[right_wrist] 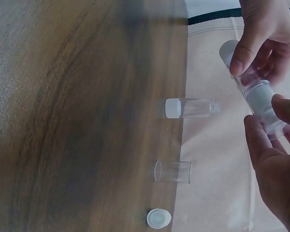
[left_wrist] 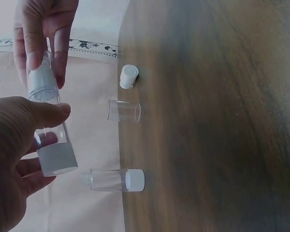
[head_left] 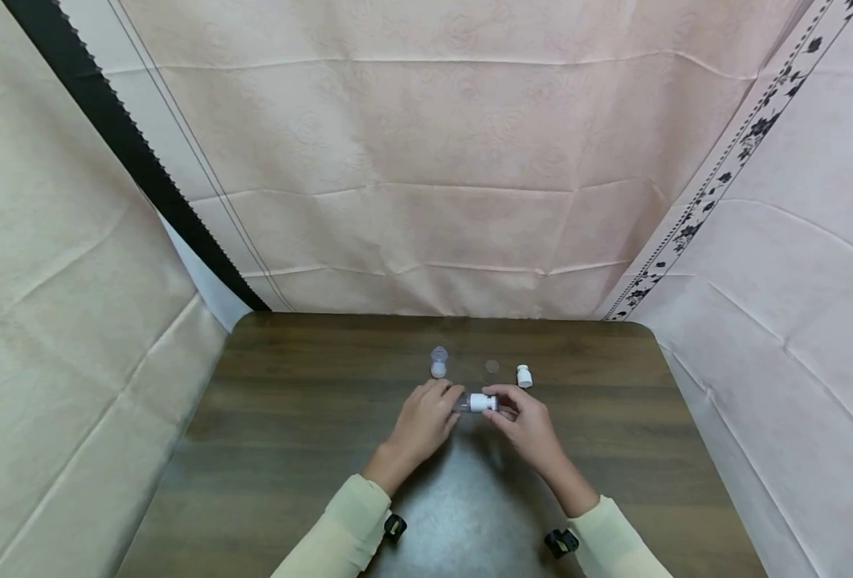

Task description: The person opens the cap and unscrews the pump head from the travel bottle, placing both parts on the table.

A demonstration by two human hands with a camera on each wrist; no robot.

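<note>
A small clear bottle [left_wrist: 57, 158] with a white base and a white pump top under a clear cap is held sideways above the table. My left hand [head_left: 424, 417] grips its clear body near the white base, thumb across the front. My right hand [head_left: 524, 424] pinches the other end, fingers and thumb round the clear cap [right_wrist: 276, 129] over the white pump top [right_wrist: 261, 99]. Part of the bottle is hidden by the fingers of both hands.
Beyond the hands, a second clear bottle [head_left: 438, 361] with a white base stands upright on the wooden table [head_left: 289, 433]. To its right are a loose clear cap [left_wrist: 124, 111] and a white pump top [head_left: 524, 376]. Cloth sheets [head_left: 412, 160] hang behind the table and on both sides.
</note>
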